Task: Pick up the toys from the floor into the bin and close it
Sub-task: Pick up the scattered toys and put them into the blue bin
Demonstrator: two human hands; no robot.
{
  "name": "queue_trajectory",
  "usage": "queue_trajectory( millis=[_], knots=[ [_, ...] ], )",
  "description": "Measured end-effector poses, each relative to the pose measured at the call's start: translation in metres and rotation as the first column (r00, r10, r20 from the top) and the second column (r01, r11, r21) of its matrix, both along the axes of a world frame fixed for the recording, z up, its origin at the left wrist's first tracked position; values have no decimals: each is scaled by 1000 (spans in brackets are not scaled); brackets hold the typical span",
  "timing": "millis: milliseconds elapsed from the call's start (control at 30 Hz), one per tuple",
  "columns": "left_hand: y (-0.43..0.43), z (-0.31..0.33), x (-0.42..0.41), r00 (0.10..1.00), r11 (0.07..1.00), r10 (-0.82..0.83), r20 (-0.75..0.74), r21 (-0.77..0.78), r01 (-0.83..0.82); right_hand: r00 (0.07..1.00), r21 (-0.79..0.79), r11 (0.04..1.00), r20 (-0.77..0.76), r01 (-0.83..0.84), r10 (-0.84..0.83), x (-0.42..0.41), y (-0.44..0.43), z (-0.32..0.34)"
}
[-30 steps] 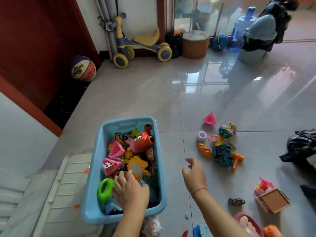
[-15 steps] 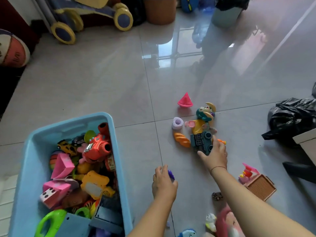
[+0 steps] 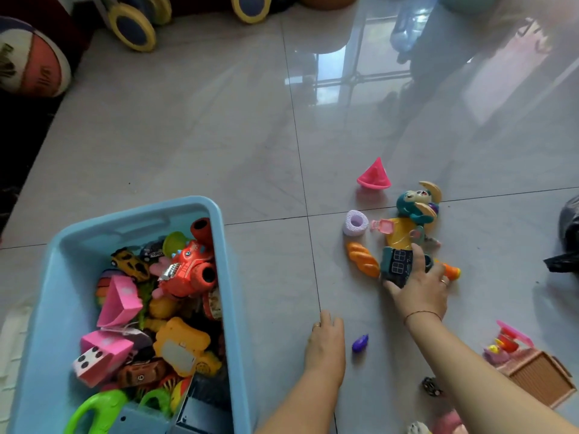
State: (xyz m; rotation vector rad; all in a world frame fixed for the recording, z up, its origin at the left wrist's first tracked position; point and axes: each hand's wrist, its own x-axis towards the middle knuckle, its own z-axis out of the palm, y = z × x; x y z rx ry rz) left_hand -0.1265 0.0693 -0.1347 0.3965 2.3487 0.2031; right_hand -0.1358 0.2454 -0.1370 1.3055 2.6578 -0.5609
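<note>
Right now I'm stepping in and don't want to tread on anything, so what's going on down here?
A person is clearing toys from the tiled floor into a blue bin, which stands open and fairly full. Their right hand grips a dark teal toy on the floor. Their left hand is low beside a small purple toy, holding nothing. A pink cone, a lilac ring, an orange bread toy and a teal animal figure lie nearby.
</note>
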Motion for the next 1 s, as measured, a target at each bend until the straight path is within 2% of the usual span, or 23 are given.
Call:
queue_trajectory(
  millis=[133, 233, 333, 467, 633, 833, 1000],
  knots=[
    [-4, -2, 9, 992, 993, -108, -59, 29, 110, 998, -169, 984, -34, 56, -62, 8, -2, 0],
    [-2, -2, 12, 987, 986, -156, -34, 59, 158, 998, -277, 959, -24, 57, -66, 21, -3, -1],
    [4, -1, 17, 984, 979, -176, -2, 104, 175, 999, -317, 948, -12, 32, -38, 30, -5, -1],
    [20, -3, 34, 998, 987, -3, 57, 160, -7, 1000, -303, 953, -7, 0, -2, 32, -4, 0],
    [43, -9, 40, 984, 967, 166, 62, 186, -175, 1000, -290, 957, -4, -22, 22, 32, -1, -3],
    [54, -18, 39, 957, 941, 282, 69, 174, -290, 998, -234, 971, 28, -49, 58, 30, 2, -9],
    [42, 1, 40, 914, 892, 373, 158, 212, -400, 996, -275, 960, 46, -56, 71, 32, 11, -8]
  ],
)
